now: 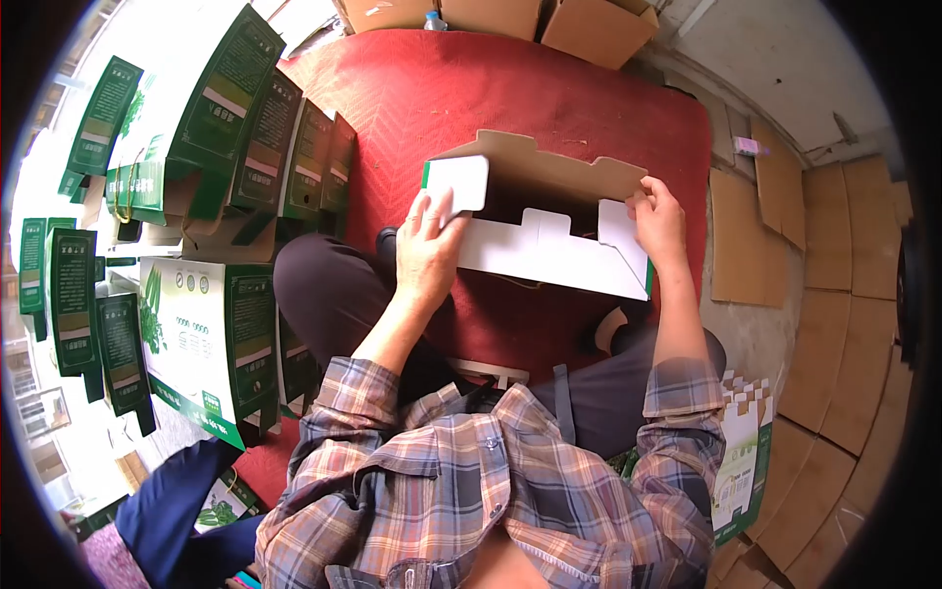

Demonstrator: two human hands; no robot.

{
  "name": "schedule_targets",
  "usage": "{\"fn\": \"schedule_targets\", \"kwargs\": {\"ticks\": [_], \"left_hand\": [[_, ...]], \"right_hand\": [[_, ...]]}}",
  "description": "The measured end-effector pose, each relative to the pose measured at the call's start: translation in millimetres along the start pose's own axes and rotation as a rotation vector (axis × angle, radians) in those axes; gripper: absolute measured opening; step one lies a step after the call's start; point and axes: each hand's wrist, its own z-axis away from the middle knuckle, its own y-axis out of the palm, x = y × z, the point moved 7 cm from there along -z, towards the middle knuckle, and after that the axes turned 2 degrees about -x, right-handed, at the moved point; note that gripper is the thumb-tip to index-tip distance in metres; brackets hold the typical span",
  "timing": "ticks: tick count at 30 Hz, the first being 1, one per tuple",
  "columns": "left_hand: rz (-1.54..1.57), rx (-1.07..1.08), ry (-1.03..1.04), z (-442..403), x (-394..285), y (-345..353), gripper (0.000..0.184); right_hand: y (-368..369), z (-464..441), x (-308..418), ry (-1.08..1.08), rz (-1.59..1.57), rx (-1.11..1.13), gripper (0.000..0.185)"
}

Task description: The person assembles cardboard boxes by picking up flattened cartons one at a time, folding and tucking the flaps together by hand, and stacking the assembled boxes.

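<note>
A partly folded cardboard box [535, 257], white and green outside and brown inside, stands in front of my crossed legs with its top open. My left hand [428, 245] grips its left end, with the fingers over a white side flap [473, 184]. At the opposite end, my right hand [659, 224] pinches the edge near the back corner, beside another white flap [616, 231]. A notched brown panel [559, 169] rises along the far side. A small white tab [546, 226] sticks up from the near panel.
Green-and-white printed cartons [201, 344] are stacked at my left. Flattened white-and-green boxes [743, 461] stand at my right. Red cloth [392, 88] lies beneath the work. Brown cartons [599, 31] and a bottle [435, 21] are at the back. Another person's blue-clad leg [186, 506] shows lower left.
</note>
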Motion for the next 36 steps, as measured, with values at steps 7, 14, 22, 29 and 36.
{"fn": "schedule_targets", "kwargs": {"ticks": [7, 14, 22, 29, 36], "left_hand": [[0.021, 0.103, 0.036, 6.1, 0.3, 9.8, 0.025], [0.134, 0.076, 0.008, -0.1, 4.3, 2.1, 0.022], [0.316, 0.073, -0.317, -23.8, 31.6, -1.1, 0.076], [0.16, 0.322, -0.278, -44.2, 20.4, 36.0, 0.081], [0.17, 0.314, -0.303, -49.0, 24.8, 42.1, 0.077]], "right_hand": [[-16.0, 17.1, -8.0, 0.241, -0.308, 0.309, 0.039], [-12.3, 37.0, 22.8, -0.266, 0.539, 0.112, 0.052], [20.0, 45.4, 0.5, -0.25, 0.53, 0.264, 0.084], [27.2, 42.9, -4.5, -0.267, 0.633, 0.202, 0.079], [27.3, 43.1, -3.8, -0.275, 0.589, 0.181, 0.082]]}}
